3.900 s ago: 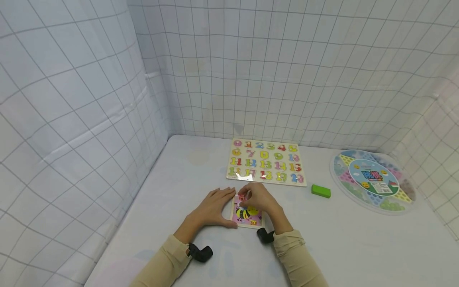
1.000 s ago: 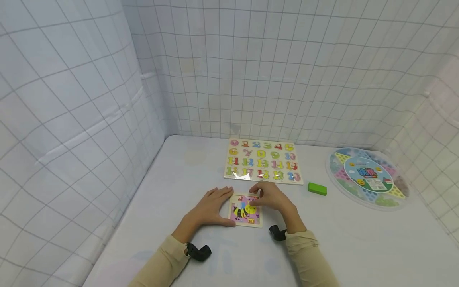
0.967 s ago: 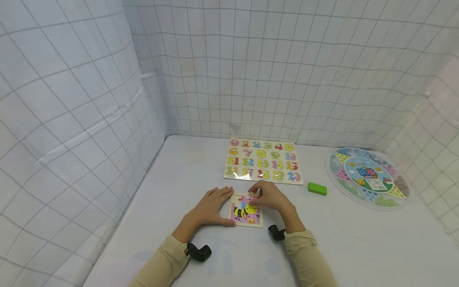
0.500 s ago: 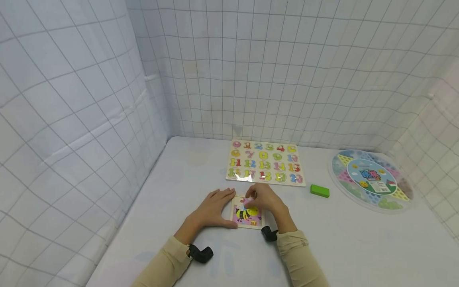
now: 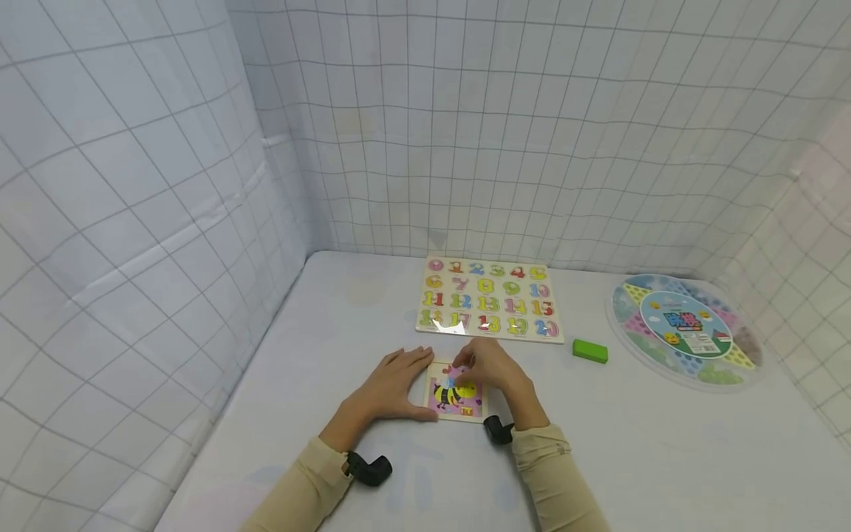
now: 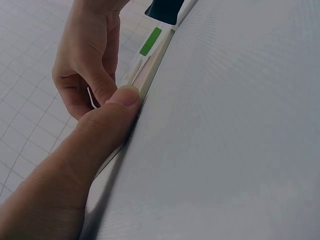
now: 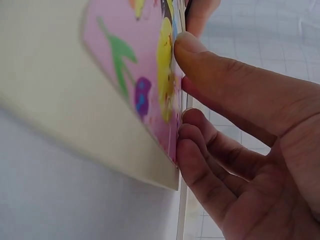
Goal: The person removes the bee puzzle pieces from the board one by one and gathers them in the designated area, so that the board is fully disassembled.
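Left hand (image 5: 394, 386) touches the puzzle (image 5: 450, 397), unclenched; whether the right hand (image 5: 490, 366) grasps anything, I can't tell. Board (image 5: 490, 297) reads 0 to 20.

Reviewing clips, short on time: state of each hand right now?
Left hand: open, thumb at the near edge of the bee puzzle.
Right hand: fingers bent over that puzzle; whether holding anything cannot be told.

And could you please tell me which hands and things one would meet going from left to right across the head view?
Left hand, bee puzzle, right hand, green block, round board.
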A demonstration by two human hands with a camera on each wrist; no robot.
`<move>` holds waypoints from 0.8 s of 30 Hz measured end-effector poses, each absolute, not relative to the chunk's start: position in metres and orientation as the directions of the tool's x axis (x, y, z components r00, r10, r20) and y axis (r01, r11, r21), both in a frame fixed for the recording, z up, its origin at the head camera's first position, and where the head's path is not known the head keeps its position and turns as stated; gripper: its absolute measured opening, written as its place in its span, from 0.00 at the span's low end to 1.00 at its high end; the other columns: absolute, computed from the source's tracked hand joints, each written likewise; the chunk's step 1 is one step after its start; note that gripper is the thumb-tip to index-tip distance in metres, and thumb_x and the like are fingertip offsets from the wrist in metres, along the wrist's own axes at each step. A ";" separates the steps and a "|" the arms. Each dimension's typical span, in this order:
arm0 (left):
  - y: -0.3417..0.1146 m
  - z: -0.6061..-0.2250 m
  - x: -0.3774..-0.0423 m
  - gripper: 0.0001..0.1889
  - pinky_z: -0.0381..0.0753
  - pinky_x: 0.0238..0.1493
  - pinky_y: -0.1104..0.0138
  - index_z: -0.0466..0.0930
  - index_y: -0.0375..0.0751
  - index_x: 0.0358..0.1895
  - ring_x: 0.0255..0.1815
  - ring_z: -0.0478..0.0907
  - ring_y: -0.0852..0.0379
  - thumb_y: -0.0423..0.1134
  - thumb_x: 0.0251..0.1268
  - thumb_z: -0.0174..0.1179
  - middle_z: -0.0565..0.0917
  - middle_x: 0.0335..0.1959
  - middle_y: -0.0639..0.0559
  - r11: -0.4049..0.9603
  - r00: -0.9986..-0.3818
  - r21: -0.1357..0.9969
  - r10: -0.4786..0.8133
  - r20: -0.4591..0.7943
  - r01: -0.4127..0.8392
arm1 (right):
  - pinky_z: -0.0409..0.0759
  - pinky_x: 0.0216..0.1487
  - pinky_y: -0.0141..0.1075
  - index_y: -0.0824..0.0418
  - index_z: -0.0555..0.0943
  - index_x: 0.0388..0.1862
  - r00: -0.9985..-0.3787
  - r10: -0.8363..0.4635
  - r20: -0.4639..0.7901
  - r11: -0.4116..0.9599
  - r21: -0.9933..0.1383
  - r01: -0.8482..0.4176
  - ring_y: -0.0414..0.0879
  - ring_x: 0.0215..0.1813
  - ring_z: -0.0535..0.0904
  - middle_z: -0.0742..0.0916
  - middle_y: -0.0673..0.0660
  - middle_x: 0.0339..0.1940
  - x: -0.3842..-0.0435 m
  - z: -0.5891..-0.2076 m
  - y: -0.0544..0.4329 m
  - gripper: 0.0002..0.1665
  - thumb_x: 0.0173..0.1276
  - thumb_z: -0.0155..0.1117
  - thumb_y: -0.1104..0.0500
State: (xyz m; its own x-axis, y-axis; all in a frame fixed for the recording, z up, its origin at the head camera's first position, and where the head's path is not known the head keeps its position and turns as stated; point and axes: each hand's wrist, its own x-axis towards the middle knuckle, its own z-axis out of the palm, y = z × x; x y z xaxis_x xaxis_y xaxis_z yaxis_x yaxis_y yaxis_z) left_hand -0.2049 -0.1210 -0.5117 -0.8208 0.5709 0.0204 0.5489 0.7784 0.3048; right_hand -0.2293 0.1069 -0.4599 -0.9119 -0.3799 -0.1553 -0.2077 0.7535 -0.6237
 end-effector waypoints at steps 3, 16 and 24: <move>-0.122 -0.512 -0.205 0.59 0.50 0.79 0.51 0.55 0.47 0.77 0.80 0.52 0.54 0.79 0.43 0.58 0.58 0.79 0.54 0.779 -0.822 0.304 0.570 0.021 0.548 | 0.80 0.44 0.36 0.57 0.88 0.36 -0.913 -0.380 -0.151 0.750 -0.628 -0.208 0.41 0.37 0.78 0.87 0.48 0.33 -0.229 -0.460 0.107 0.13 0.50 0.79 0.59; -0.121 -0.512 -0.205 0.59 0.50 0.79 0.51 0.55 0.47 0.77 0.80 0.52 0.54 0.79 0.44 0.58 0.58 0.79 0.54 0.779 -0.821 0.297 0.571 0.027 0.552 | 0.78 0.43 0.36 0.55 0.87 0.34 -0.915 -0.379 -0.141 0.753 -0.622 -0.216 0.43 0.37 0.75 0.84 0.49 0.32 -0.231 -0.462 0.108 0.14 0.48 0.81 0.59; -0.121 -0.512 -0.205 0.58 0.50 0.79 0.51 0.56 0.47 0.77 0.80 0.52 0.54 0.79 0.44 0.58 0.58 0.78 0.54 0.778 -0.819 0.293 0.573 0.031 0.555 | 0.80 0.42 0.35 0.57 0.84 0.36 -0.914 -0.382 -0.136 0.743 -0.634 -0.216 0.42 0.36 0.77 0.84 0.49 0.32 -0.229 -0.461 0.107 0.15 0.50 0.80 0.61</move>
State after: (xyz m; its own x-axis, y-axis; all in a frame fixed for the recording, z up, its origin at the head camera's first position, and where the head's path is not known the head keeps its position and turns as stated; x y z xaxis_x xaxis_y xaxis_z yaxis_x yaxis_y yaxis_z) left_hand -0.2054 -0.1210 -0.5125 -0.8192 0.5727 0.0311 0.5552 0.7783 0.2931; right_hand -0.2292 0.1067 -0.4608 -0.9141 -0.3820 -0.1361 -0.2160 0.7426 -0.6340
